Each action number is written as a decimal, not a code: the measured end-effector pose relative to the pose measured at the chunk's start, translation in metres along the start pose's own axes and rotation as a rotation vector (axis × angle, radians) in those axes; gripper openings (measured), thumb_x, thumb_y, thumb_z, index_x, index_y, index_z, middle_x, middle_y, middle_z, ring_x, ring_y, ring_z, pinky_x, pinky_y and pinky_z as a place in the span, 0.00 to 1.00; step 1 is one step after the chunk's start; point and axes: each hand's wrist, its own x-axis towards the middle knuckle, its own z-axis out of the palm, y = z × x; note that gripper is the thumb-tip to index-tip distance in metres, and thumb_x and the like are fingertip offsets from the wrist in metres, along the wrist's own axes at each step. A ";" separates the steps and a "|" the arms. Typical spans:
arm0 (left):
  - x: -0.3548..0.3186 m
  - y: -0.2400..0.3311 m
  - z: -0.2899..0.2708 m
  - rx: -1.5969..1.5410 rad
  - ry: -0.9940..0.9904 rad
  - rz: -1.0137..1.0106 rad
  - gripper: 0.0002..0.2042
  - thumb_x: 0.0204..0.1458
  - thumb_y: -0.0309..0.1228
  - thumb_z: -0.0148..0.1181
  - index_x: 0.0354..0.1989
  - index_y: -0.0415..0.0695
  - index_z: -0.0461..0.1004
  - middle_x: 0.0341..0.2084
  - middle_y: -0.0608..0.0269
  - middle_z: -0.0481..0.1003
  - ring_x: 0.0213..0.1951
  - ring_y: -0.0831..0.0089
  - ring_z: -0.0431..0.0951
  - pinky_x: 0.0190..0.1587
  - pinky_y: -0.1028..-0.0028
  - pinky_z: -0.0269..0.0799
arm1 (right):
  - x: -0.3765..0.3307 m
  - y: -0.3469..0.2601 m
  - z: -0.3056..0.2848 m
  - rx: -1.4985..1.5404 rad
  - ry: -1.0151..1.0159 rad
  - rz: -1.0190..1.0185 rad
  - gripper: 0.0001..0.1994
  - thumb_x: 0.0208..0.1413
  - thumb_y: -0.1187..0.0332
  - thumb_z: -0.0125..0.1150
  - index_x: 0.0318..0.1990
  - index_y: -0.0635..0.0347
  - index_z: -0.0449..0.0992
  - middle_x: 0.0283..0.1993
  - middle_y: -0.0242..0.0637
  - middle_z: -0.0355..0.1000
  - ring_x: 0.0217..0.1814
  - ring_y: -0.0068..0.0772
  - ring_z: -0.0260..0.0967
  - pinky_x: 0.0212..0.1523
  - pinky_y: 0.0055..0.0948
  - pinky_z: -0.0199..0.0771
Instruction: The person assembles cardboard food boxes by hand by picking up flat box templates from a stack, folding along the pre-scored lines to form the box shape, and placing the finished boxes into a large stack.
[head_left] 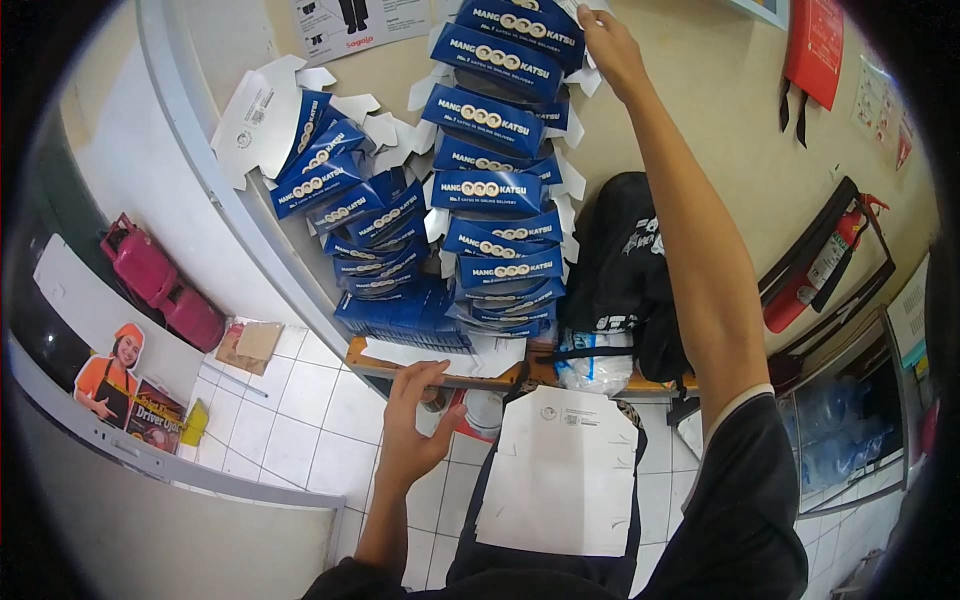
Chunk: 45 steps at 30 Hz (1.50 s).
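Beige wall fills the upper middle of the head view, with a red cylindrical fire extinguisher at upper right, pink metal gas cylinders at left and a white tiled floor below. On an orange-brown wooden bench at mid-frame, a tall stack of blue-and-white folded cardboard cartons rises to the top edge, beside a shorter, left-leaning stack of the same cartons. At the tall stack's top, the right hand has its fingers at a white flap; whether they pinch it, I cannot tell. The left hand, near centre, is spread and holds nothing. Flat white cardboard sheets lie across the lap, lower middle. So high and uneven a pile seems to call for light, straight-down pressure, without sideways push.
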 end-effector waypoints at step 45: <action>-0.188 -0.014 0.181 0.362 -0.676 -0.172 0.28 0.62 0.38 0.58 0.62 0.25 0.66 0.60 0.27 0.67 0.66 0.36 0.65 0.63 0.46 0.62 | -0.665 0.035 -0.108 -0.081 -0.421 1.056 0.28 0.74 0.57 0.46 0.69 0.72 0.64 0.68 0.65 0.67 0.75 0.57 0.61 0.71 0.38 0.62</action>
